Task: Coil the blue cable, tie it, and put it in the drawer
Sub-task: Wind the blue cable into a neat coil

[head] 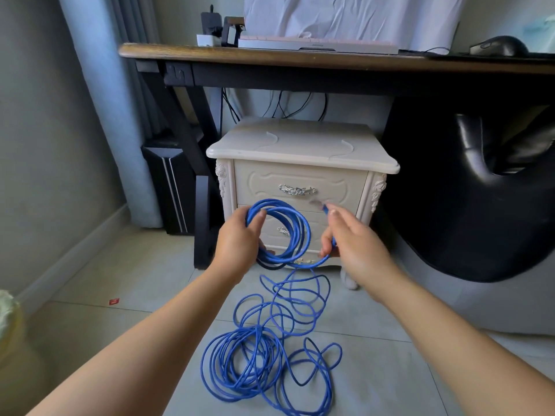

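Note:
A long blue cable (255, 364) lies in loose loops on the tiled floor in front of me. My left hand (240, 235) grips a small coil (292, 226) of that cable, held up before the cream nightstand (300, 145). My right hand (351, 235) pinches a strand that runs from the coil's lower edge, and the cable's blurred plug end sticks up past its fingers. The top drawer (297, 181) with a silver handle is closed. The lower drawer front is partly hidden behind the coil.
A wooden desk (210, 54) with a keyboard and mouse stands over the nightstand. A black chair (480, 190) is at the right, a black computer tower (171, 187) and a curtain at the left. A bin (9, 325) sits at the left edge.

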### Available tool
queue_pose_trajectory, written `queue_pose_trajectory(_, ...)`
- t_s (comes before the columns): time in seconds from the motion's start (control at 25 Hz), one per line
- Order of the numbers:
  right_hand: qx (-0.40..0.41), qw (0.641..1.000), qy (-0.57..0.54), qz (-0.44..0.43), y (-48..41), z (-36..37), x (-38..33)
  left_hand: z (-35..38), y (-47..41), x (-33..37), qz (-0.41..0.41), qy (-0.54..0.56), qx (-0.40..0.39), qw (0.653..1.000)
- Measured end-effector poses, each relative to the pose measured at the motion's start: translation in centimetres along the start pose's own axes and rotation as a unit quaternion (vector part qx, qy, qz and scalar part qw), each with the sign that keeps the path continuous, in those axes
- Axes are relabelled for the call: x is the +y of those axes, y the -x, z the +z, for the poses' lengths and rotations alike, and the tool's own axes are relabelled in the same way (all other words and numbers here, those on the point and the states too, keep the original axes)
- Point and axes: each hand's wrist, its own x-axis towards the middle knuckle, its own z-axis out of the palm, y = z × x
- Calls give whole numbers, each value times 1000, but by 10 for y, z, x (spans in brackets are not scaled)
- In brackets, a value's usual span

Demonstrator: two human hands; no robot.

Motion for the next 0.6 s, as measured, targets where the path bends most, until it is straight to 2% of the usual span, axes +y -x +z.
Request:
queue_pose_trajectory(0.08,10,994,89,-60,-1,2,3,6,4,4,17,-17,-38,999)
queue_pose_trajectory(0.32,103,959,222,-145,-10,0,10,12,14,14,41,-14,-122,992)
queue_pose_trajectory(0.48,62,951,247,-174,-16,4,18,12,18,16,30,25,-165,985)
queue_pose_trajectory(0.6,85,958,216,-171,-17,6,22,9,19,19,20,52,-176,983)
